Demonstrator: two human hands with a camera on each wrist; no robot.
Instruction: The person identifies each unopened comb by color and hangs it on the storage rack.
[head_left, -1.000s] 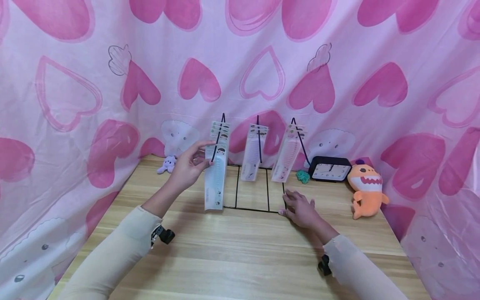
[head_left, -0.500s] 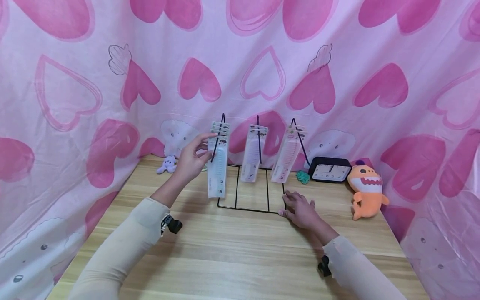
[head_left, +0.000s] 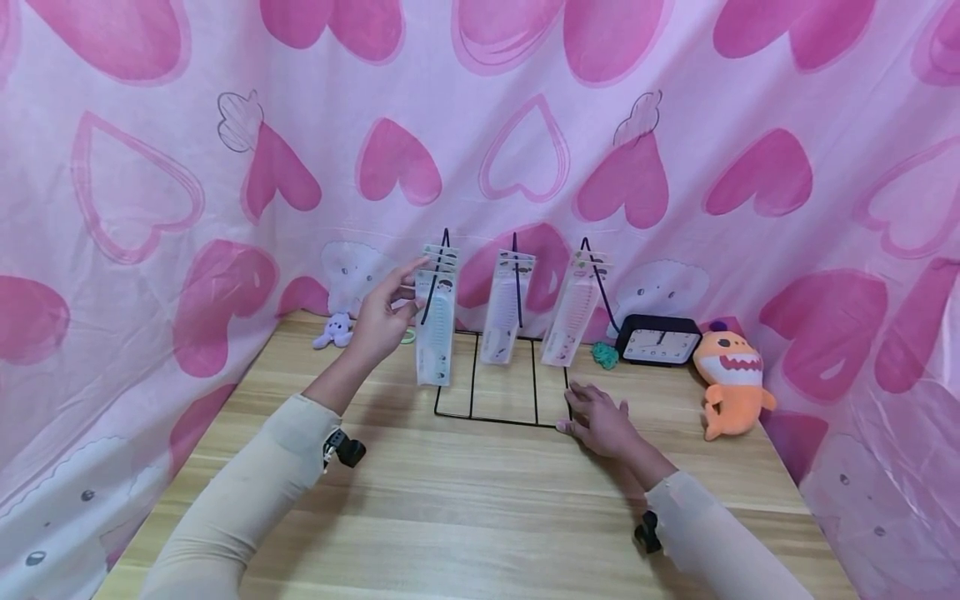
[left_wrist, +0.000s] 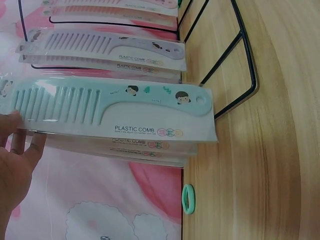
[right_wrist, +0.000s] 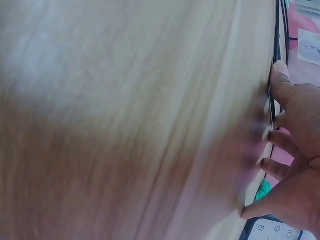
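Note:
Several packaged combs hang on a black wire rack (head_left: 502, 419). My left hand (head_left: 384, 315) is at the left edge of the front green plastic comb (head_left: 435, 333) on the left hook. The index finger is stretched toward the card's top, and in the left wrist view the thumb touches the pack of this comb (left_wrist: 65, 97). My right hand (head_left: 600, 419) rests by the rack's right front corner, fingers spread, thumb touching the base wire. Purple combs (head_left: 501, 317) hang on the middle hook and pink combs (head_left: 573, 312) on the right one.
Behind the right hand stand a black clock (head_left: 660, 340) and an orange shark plush (head_left: 731, 383). A teal hair tie (head_left: 604, 355) lies by the clock. At the back left are a purple toy (head_left: 334, 330) and a green ring (left_wrist: 188, 199). A heart-print curtain (head_left: 465, 108) hangs behind the table.
The front green comb pack has moved back along the left hook toward the others. My left hand went with it, its index finger now straighter. The right hand has stayed put.

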